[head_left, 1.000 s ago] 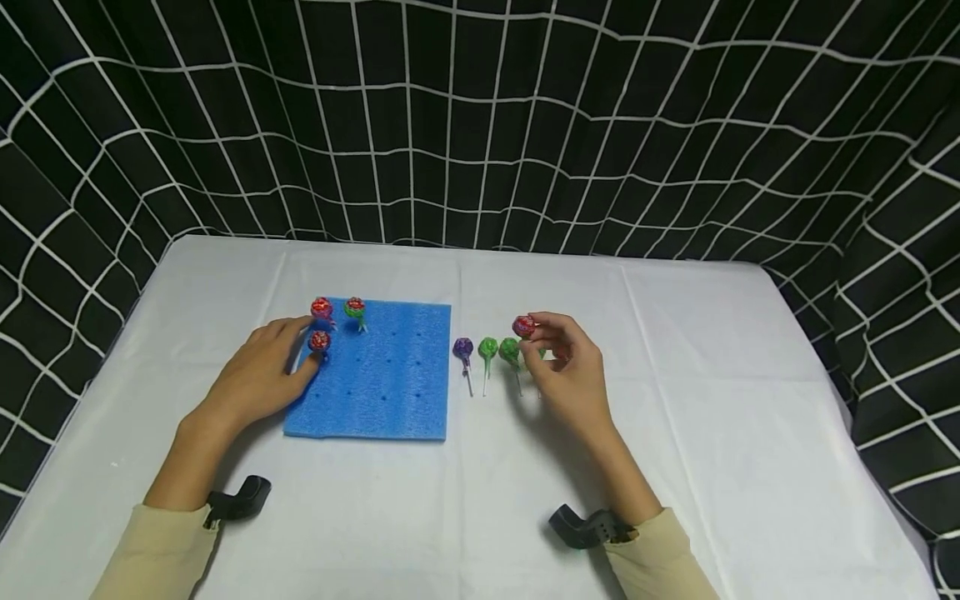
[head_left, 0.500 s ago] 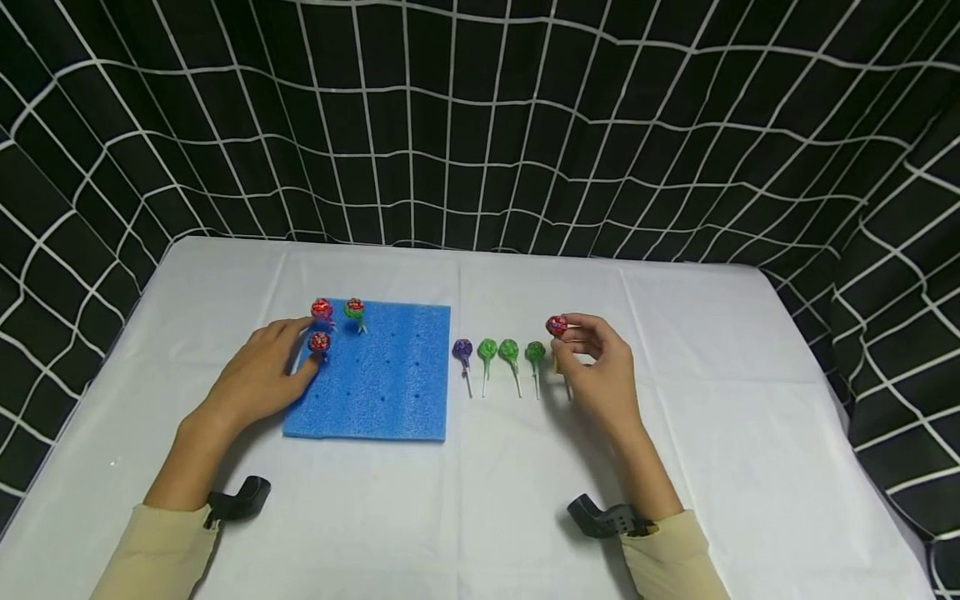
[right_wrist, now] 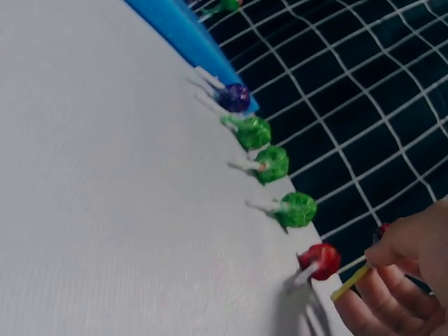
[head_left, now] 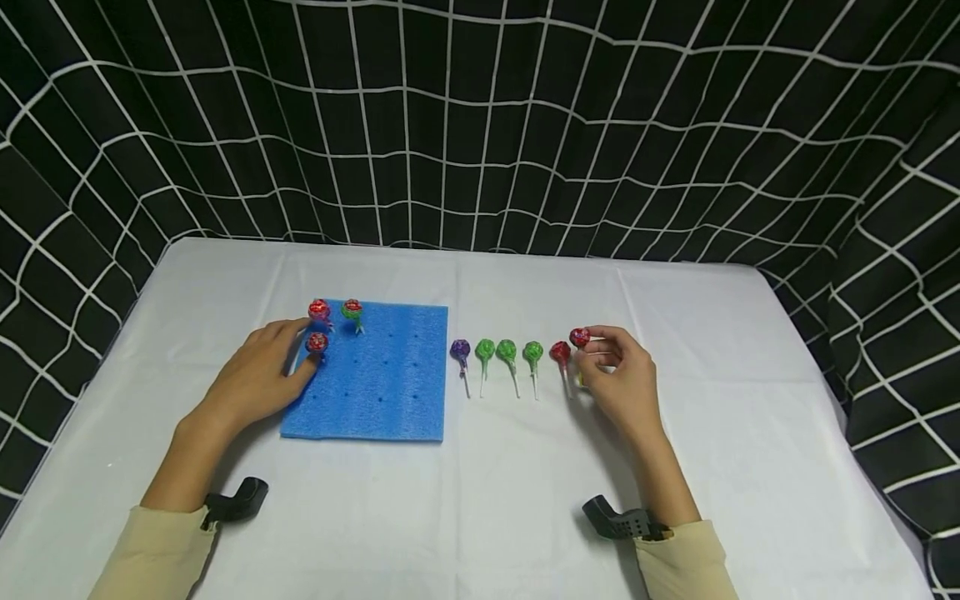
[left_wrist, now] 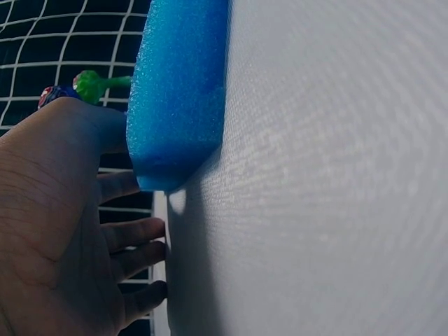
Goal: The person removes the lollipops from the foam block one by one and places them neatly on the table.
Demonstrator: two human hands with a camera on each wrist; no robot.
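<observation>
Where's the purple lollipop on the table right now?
In the head view, the purple lollipop lies on the white tablecloth, between the blue foam board on its left and the nearest green lollipop on its right.

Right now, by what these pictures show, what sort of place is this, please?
Probably a small staged recording space, though I cannot be sure. A black backdrop with white grid lines surrounds the far side and edges of a white-covered table, and small black cameras sit on both wrists.
</observation>
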